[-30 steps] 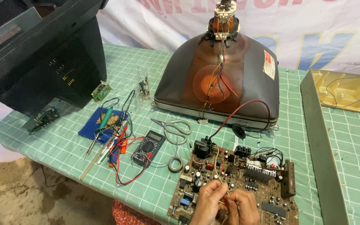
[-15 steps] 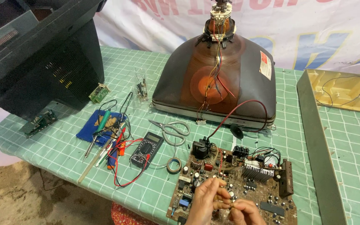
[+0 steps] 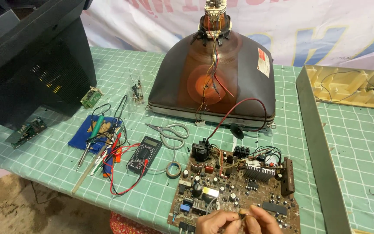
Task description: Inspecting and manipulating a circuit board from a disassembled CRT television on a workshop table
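While hands (image 3: 234,222) pinch; circuit board (image 3: 239,182) overhangs edge.

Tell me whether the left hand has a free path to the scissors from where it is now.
Probably yes. The left hand rests at the near edge of the circuit board; the scissors lie in the open on the tablecloth beyond the board's far-left corner. Only the board's upright parts lie between, and the hand would pass over them.
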